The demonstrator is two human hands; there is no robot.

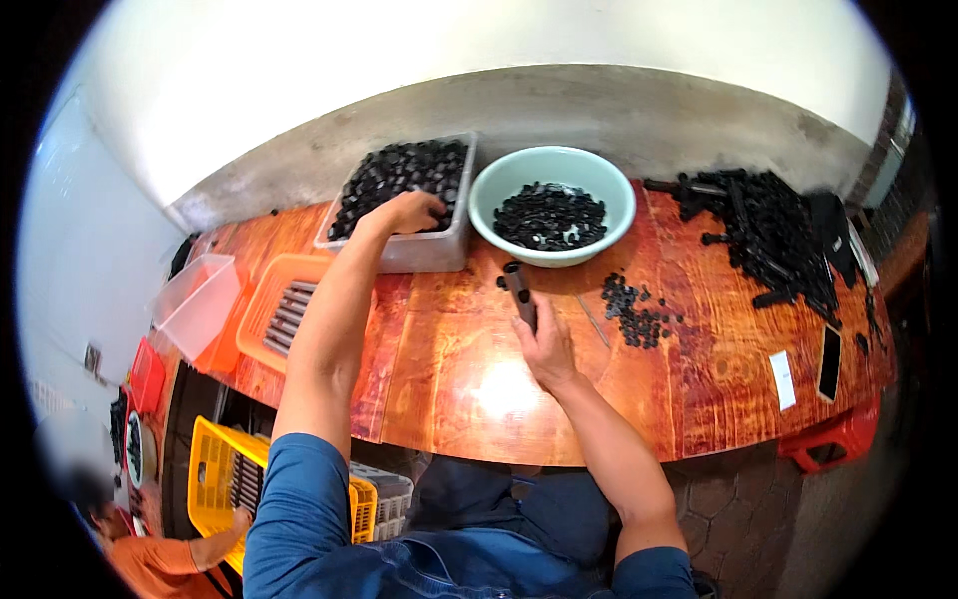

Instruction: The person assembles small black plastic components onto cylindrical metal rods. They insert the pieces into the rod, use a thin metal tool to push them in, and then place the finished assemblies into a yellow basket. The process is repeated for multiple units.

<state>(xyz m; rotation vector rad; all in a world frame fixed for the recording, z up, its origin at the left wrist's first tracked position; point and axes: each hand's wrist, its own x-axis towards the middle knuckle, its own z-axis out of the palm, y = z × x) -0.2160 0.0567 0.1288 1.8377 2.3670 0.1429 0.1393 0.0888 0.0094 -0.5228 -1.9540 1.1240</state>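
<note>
Bending in from the far left, a co-worker in an orange shirt [150, 561] has one hand [242, 518] at a yellow crate [206, 491] of dark rods, below the table [449, 349]. Above it, a clear box [188, 311] sits at the table's left end, next to an orange tray [301, 264] where tubes [291, 314] lie side by side, perhaps lined up so they stay tidy and easy to count. The left hand [407, 213] reaches over that tray into a grey bin [424, 257] of black caps [399, 172]; its fingers are curled among them, and I cannot tell if they grip one. The bin stands against the wall, likely to leave the front free for handling. Right of it, a pale green bowl [614, 195] holds small black pieces [544, 212], its high sides probably keeping them from scattering. Just in front, the right hand [547, 344] is closed around a dark tube [523, 297], its far end sticking out beyond the fingers, seemingly to leave that end clear. Loose black discs [635, 317] lie beside it, then a heap of black parts [763, 228] and a phone [829, 362], well apart from both hands
</note>
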